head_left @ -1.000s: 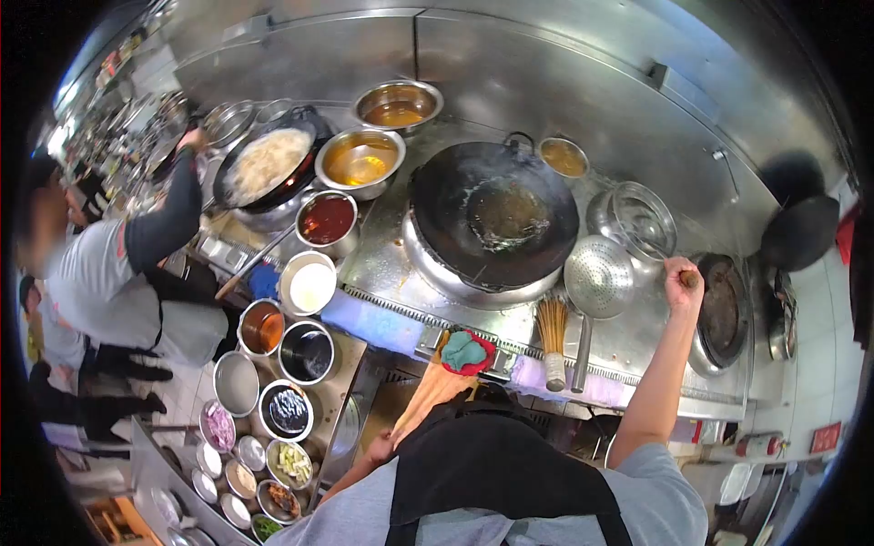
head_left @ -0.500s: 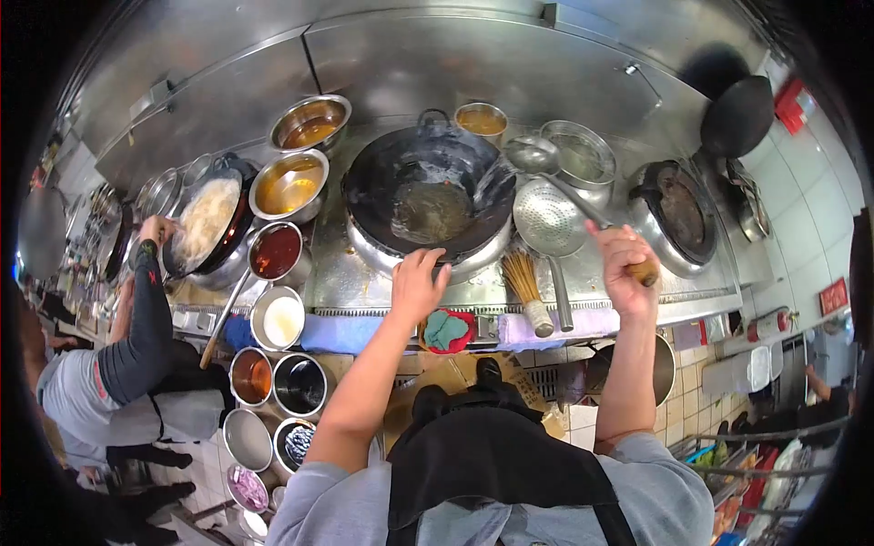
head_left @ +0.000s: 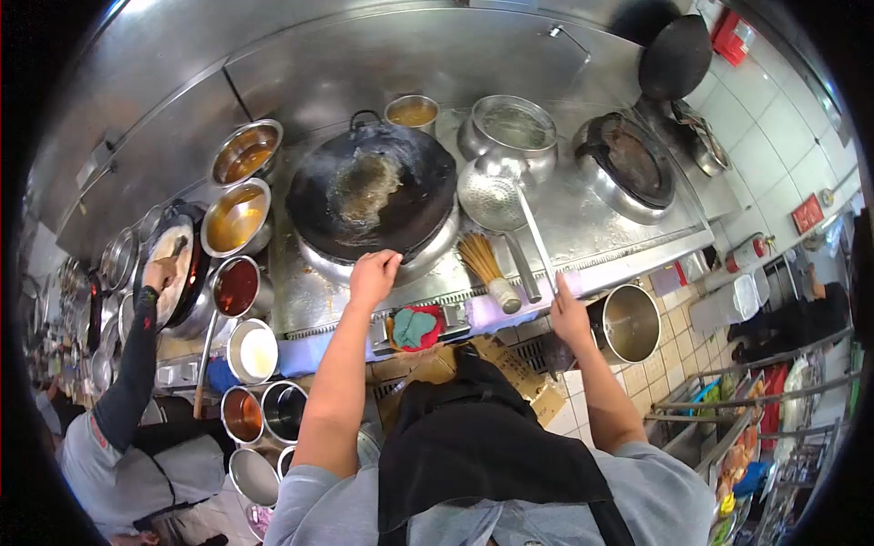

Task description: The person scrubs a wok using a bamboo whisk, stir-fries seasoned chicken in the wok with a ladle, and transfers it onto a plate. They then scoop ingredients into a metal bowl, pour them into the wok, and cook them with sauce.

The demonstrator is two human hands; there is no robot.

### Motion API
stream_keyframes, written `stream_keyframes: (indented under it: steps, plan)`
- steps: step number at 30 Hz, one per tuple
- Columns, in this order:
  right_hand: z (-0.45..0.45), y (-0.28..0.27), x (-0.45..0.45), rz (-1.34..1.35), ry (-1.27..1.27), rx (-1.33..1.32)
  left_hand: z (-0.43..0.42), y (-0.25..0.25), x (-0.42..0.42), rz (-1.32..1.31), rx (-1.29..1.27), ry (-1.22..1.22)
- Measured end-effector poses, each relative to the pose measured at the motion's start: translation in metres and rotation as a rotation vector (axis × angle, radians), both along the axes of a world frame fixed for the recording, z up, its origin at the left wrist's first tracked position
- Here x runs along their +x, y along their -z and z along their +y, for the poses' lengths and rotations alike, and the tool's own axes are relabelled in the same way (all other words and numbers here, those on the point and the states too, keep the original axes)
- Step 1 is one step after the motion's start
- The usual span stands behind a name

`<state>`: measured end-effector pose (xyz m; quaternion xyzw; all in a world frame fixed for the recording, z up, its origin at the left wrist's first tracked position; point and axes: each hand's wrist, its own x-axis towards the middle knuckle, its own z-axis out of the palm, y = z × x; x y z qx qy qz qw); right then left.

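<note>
A steel stove surface [head_left: 564, 238] is being crowded with cookware, and on its left half, back from the near edge, a black wok [head_left: 428, 193] is being supported by a burner ring [head_left: 428, 259]. A shallow pool of brownish, foamy liquid [head_left: 367, 188] is being held in the wok; no solid pieces are being made out there, so the work is judged as being at an early point, with the liquid in and nothing else visibly added. Beyond the surface's left edge, a second wok [head_left: 197, 264] with pale contents is being tended by a co-worker's hand [head_left: 161, 274]. Near the right edge, space is being taken up by a dark-topped burner [head_left: 628, 164], and toward the far edge by a steel pot [head_left: 537, 168]. Amber liquid is being held in two steel bowls [head_left: 259, 235] along the left edge. A perforated skimmer [head_left: 487, 207], its handle reaching the near edge, is being overlapped by the bowl of a ladle [head_left: 535, 233]; the ladle's lower handle is being gripped by the right hand [head_left: 570, 318]. The wok's near rim is being pinched by the left hand [head_left: 373, 278], the exact hold being partly hidden. The way between ladle and wok is being partly obstructed by the skimmer and a bristle brush [head_left: 482, 266]. At the near edge, a folded cloth [head_left: 415, 326] is being kept below the wok.
</note>
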<state>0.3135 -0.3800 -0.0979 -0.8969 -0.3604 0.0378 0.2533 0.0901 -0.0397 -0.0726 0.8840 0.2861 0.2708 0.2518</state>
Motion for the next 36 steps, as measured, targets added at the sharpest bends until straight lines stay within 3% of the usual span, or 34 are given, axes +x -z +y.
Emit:
stream_keyframes:
  steps: [3, 7, 9, 13, 15, 17, 19, 21, 23, 26, 29, 31, 32, 35, 36]
  plan:
    - [-0.029, 0.022, -0.012, 0.027, 0.057, -0.210, 0.001, 0.005, -0.001, -0.014, 0.024, -0.008]
    - [-0.039, 0.044, -0.016, 0.130, 0.120, -0.205, -0.008, 0.006, 0.003, -0.106, -0.076, -0.051]
    - [-0.026, 0.051, -0.005, -0.103, -0.002, -0.110, -0.003, 0.008, 0.003, -0.140, 0.042, -0.012]
    - [0.071, -0.005, -0.031, -0.104, -0.105, -0.071, -0.003, 0.010, 0.005, -0.159, 0.076, -0.040]
    - [0.107, -0.008, -0.040, -0.122, -0.202, -0.536, -0.005, 0.008, 0.004, -0.110, 0.060, -0.073]
    - [0.122, 0.017, -0.024, -0.041, -0.206, -0.644, -0.005, 0.010, 0.003, -0.123, 0.066, -0.105]
    - [0.118, 0.024, 0.012, 0.395, -0.189, -0.249, -0.002, 0.009, 0.003, -0.096, 0.038, -0.071]
    - [0.095, -0.023, 0.020, 0.429, -0.211, -0.081, 0.000, 0.011, 0.003, -0.098, 0.026, -0.073]
    - [0.091, -0.091, 0.011, 0.223, -0.371, 0.101, -0.001, 0.004, 0.003, -0.085, 0.011, -0.087]
    - [0.136, -0.150, -0.007, 0.156, -0.464, 0.119, -0.004, 0.006, 0.003, -0.052, 0.028, -0.126]
    - [0.222, -0.136, -0.009, 0.048, -0.750, -0.055, -0.008, 0.008, 0.006, -0.045, 0.035, -0.143]
    - [0.310, -0.089, 0.000, 0.037, -0.931, -0.156, -0.004, 0.006, 0.001, -0.026, 0.048, -0.156]
    - [0.358, -0.063, 0.003, -0.063, -0.904, -0.164, -0.005, 0.003, -0.001, -0.016, 0.038, -0.153]
    - [0.452, -0.037, -0.031, -0.060, -0.418, -0.020, 0.000, 0.005, -0.003, -0.006, 0.051, -0.155]
    - [0.456, -0.030, -0.042, -0.009, -0.410, 0.034, 0.004, 0.003, -0.006, 0.037, 0.058, -0.149]
